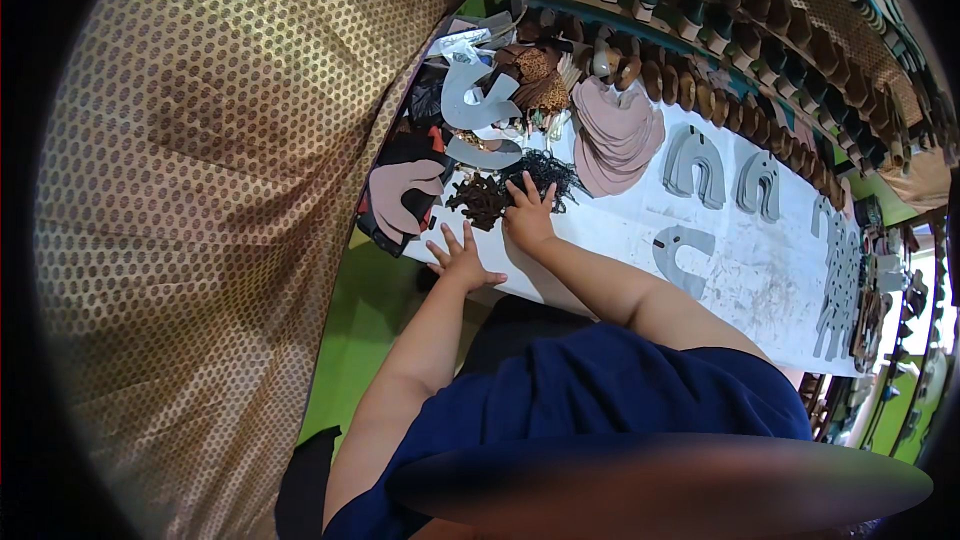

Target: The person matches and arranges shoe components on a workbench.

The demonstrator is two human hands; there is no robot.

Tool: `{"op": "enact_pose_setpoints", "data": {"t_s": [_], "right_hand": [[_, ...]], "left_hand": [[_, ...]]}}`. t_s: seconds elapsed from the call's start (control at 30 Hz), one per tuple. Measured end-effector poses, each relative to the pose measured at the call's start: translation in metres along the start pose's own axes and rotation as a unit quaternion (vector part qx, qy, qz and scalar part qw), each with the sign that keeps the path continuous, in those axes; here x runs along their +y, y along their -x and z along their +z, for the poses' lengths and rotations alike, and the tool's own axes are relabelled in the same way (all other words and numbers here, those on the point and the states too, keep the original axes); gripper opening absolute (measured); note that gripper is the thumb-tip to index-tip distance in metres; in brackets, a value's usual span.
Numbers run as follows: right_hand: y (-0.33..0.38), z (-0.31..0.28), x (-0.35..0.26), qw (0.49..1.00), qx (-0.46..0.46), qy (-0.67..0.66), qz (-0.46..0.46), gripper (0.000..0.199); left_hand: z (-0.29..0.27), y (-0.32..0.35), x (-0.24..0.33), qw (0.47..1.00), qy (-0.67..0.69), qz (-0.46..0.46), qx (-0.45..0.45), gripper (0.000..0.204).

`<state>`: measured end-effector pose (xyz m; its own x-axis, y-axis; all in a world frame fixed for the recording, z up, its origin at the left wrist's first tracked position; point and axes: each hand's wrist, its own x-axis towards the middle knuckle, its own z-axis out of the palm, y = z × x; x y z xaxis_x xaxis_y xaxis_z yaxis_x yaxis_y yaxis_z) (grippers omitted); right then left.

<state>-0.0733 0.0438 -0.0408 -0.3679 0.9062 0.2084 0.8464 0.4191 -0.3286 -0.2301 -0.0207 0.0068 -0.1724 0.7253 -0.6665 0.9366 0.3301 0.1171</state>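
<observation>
My left hand rests at the near edge of the white-covered table, fingers spread and holding nothing. Just beyond it lies a small heap of dark brown strips. My right hand reaches onto the table with its fingers apart, the tips at a loose tangle of black, stringy pieces. Whether they press into the tangle is hard to see. Left of the brown heap are pinkish U-shaped cut pieces. Grey curved pieces lie behind the two heaps.
A stack of pink rounded pieces lies beyond my right hand. Several grey U-shaped pieces spread rightward. Shelves of shoes run along the back. A patterned gold-brown curtain hangs at left, beside green floor.
</observation>
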Motion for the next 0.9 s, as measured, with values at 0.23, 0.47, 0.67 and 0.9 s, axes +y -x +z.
{"op": "enact_pose_setpoints", "data": {"t_s": [0.23,0.47,0.67,0.9], "right_hand": [[0.006,-0.013,-0.002,0.995,-0.071,-0.045,0.050,0.009],[0.012,-0.014,0.011,0.998,-0.055,-0.037,-0.009,0.017],[0.016,0.003,0.021,0.989,0.061,0.029,-0.134,0.023],[0.094,-0.040,0.072,0.993,0.048,-0.042,0.101,0.016]], "left_hand": [[-0.001,0.002,0.000,1.000,-0.010,-0.020,-0.001,0.149],[0.005,0.001,0.003,0.999,-0.019,-0.028,0.013,0.150],[0.003,0.006,0.016,1.000,-0.023,-0.019,0.008,0.148],[0.011,0.003,0.006,0.999,-0.012,-0.009,0.031,0.145]]}}
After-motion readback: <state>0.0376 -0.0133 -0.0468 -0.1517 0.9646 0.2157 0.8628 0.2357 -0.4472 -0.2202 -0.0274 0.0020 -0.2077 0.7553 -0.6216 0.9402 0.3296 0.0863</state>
